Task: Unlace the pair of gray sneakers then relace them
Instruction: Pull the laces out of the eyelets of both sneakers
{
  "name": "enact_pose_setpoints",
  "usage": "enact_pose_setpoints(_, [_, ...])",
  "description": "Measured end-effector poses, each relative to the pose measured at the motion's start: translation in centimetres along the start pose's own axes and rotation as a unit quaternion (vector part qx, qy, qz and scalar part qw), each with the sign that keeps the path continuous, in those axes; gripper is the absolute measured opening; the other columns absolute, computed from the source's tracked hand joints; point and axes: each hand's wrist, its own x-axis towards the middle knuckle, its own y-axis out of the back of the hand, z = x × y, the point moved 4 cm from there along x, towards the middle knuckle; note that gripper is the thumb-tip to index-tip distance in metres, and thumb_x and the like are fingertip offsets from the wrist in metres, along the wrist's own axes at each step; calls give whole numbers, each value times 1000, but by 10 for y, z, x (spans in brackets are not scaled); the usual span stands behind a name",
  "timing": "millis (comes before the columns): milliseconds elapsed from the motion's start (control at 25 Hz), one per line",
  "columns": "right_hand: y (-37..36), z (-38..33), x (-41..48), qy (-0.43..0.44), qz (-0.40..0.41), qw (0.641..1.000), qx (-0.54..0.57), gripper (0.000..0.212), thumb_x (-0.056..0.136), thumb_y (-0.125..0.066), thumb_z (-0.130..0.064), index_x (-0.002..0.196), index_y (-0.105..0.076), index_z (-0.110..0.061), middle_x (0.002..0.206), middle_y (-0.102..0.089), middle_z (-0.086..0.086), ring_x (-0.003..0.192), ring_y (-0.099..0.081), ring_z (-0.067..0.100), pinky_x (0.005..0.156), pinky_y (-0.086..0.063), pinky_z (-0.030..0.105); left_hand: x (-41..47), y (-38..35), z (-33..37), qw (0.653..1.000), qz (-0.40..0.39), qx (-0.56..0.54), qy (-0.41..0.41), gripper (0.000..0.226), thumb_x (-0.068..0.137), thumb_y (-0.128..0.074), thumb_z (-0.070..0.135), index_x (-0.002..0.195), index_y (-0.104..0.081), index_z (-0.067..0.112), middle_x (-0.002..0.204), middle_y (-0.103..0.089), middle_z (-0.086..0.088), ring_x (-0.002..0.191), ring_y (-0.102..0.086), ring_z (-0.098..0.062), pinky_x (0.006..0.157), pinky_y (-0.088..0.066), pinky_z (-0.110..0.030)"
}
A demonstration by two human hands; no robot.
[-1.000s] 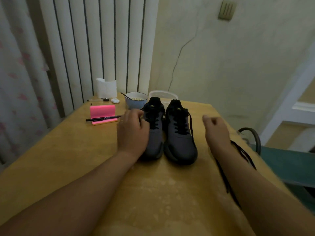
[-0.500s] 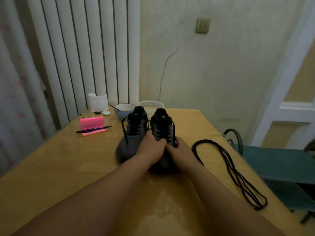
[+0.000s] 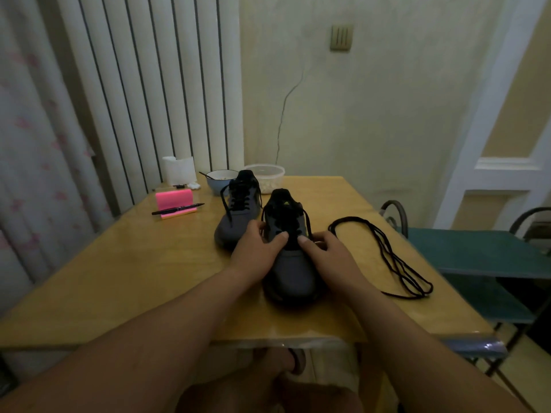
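Two hands [image 3: 253,253] [image 3: 332,257] grip sneaker [image 3: 293,271]; bowl [image 3: 218,187], tub [image 3: 264,168] hold food [image 3: 223,175].

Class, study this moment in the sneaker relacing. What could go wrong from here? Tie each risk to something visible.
1. The loose lace lies near the table's right edge; an arm could sweep it off.
2. The bowl stands just behind the far sneaker; a shove might tip it.
3. The near sneaker is dark and the light dim: eyelets may be missed.

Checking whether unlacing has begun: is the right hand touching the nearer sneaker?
Touching. In the head view the right hand has its thumb pressed on top of the nearer sneaker, with its fingers curled against the shoe's side.
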Motion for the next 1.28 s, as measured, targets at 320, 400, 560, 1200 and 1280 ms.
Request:
enact_pose_setpoints(320, [-32, -2, 34, 23, 16, 999, 42, 49, 102, -62, -43, 144, -51, -21, 127, -65, -4, 106, -64, 10, 80, -54, 27, 26, 10, -26, 999, 10, -20, -37, 37, 107, -51, 49, 132, -58, 24, 117, -67, 12, 110, -64, -6, 94, -54, -33])
enact_pose_setpoints(400, [-37, -1, 43, 20, 16, 999, 36, 46, 103, -60, -44, 142, -51, -23, 124, -64, -5, 100, -62, 6, 71, -48, 19, 38, 12, -29, 999, 9, -41, -30, 32, 107, -54, 47, 130, -57, 25, 116, -66, 12, 111, -64, -8, 93, -53, -30])
enact_pose_setpoints(560, [-26, -6, 53, 30, 33, 999, 8, 33, 104, -57, -49, 117, -61, -19, 103, -66, -6, 88, -62, 7, 66, -47, 25, 42, 14, -19, 997, 36, -44, -59, 26, 106, -58, 39, 130, -51, 32, 117, -62, 13, 107, -62, -3, 86, -51, -19])
enact_pose_setpoints(1200, [-1, 2, 102, 78, 133, 988, 27, 8, 103, -61, -27, 103, -65, -21, 96, -67, -6, 91, -64, 10, 69, -46, 25, 79, 25, 29, 986, 19, 91, -137, 20, 107, -55, 31, 126, -64, 27, 122, -56, 9, 111, -55, 1, 88, -42, -14])
enact_pose_setpoints(1280, [-7, -4, 91, 124, 97, 987, 37, 11, 103, -61, -26, 93, -64, -22, 84, -66, -7, 74, -60, 2, 61, -47, 20, 72, 23, 15, 989, 84, 16, -120, 22, 107, -56, 29, 129, -58, 29, 124, -55, 10, 111, -55, 4, 87, -43, -11])
